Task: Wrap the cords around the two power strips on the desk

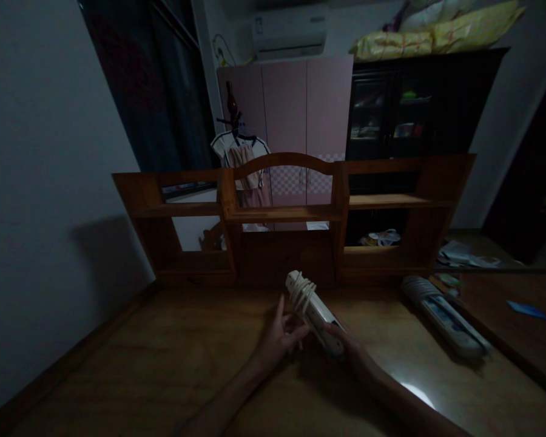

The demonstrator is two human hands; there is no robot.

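Observation:
A white power strip is held at a slant above the wooden desk, its far end tilted to the left. Its pale cord is wound in several loops around that far end. My right hand grips the near end, with the thumb on top. Just left of the strip is my left hand, its fingers apart and the index finger stretched forward. Whether its fingertips touch the strip is hard to tell in the dim light. A second power strip, wrapped with grey cord at its far end, lies on the desk to the right.
A wooden shelf unit with several compartments stands along the desk's back edge. The desk top meets a wall on the left. Beyond the right edge, a blue packet lies on a lower brown surface. Behind stand pink cabinets.

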